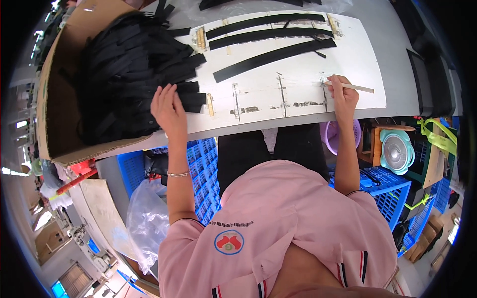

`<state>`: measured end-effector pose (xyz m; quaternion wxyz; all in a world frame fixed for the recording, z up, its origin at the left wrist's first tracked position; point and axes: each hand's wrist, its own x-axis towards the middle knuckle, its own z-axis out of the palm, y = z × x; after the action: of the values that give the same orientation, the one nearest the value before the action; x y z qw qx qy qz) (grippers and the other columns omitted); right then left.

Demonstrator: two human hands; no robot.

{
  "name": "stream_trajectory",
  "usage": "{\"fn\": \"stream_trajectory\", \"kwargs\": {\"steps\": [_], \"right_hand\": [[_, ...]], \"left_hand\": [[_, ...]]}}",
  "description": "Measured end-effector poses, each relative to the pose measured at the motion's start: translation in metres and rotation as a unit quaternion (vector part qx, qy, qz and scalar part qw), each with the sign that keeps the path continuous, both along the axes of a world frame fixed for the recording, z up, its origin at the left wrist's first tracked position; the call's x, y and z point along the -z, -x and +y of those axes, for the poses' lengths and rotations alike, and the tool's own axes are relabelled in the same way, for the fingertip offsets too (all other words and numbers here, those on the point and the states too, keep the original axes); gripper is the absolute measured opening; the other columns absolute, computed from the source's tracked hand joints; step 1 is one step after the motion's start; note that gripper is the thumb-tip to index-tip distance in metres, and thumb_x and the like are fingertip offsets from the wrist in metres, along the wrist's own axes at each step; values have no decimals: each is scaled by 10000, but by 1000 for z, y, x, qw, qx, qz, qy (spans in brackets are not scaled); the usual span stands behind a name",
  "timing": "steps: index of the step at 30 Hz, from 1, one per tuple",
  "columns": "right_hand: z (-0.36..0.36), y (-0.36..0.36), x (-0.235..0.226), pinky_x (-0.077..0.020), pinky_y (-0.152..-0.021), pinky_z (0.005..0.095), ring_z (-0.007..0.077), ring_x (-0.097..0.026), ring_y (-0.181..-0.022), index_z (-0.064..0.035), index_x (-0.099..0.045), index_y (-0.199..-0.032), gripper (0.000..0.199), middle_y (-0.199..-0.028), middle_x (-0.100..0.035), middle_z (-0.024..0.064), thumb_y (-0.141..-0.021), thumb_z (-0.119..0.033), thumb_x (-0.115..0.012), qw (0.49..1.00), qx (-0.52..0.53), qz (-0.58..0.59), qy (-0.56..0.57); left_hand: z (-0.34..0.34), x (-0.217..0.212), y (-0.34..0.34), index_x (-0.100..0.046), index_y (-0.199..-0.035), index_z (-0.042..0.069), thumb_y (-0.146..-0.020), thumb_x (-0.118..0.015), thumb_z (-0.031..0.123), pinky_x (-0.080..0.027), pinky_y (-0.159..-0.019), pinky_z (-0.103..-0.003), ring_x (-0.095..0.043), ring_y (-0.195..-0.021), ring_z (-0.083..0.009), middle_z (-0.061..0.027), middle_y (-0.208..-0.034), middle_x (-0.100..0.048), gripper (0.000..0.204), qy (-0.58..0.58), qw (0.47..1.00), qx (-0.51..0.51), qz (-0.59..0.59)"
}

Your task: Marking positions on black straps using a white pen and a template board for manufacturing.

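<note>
A white board (pixel 258 102) with dark line marks and yellowish tape pieces lies on the table before me. Three black fabric strips (pixel 268 60) stretch across its far half; small dangling tabs like zipper pulls show near their right ends. On the left, a large heap of similar black strips (pixel 134 59) fills an open cardboard box. My left hand (pixel 169 107) rests at the heap's near right edge, fingers stretched over the strips, thumb mostly hidden. Over the board's right part, my right hand (pixel 344 97) pinches a slim pale pen (pixel 360 89), its tip near a dark mark.
The cardboard box (pixel 44 119) borders the board on the left. Dark flat cases (pixel 420 82) stand at the table's right end. Below are blue crates (pixel 387 188), a purple basket (pixel 343 136), a teal-rimmed fan-like object (pixel 397 151) and a clear plastic bag (pixel 146 213).
</note>
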<state>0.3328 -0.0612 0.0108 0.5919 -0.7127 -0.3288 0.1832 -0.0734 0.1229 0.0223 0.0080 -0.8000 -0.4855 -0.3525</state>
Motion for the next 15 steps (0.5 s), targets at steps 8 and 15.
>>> {"fn": "stream_trajectory", "kwargs": {"steps": [8, 15], "right_hand": [[-2, 1, -1, -449, -619, 221, 60, -559, -678, 15, -749, -1080, 216, -743, -662, 14, -1022, -169, -650, 999, 11, 5, -48], [-13, 39, -7, -527, -714, 319, 185, -676, -766, -32, -649, -1318, 309, -888, -760, 113, -1042, -159, -593, 990, -11, -130, -53]], "left_hand": [[-26, -33, -84, -756, -1068, 126, -967, -636, 121, -417, -1050, -442, -654, -1021, -267, -77, -983, -713, 157, 57, 986, 156, 6], [-75, -10, -201, -746, -1102, 53, -894, -734, 106, -544, -748, -362, -690, -836, -293, -118, -970, -718, 216, 209, 922, 321, -54]]}}
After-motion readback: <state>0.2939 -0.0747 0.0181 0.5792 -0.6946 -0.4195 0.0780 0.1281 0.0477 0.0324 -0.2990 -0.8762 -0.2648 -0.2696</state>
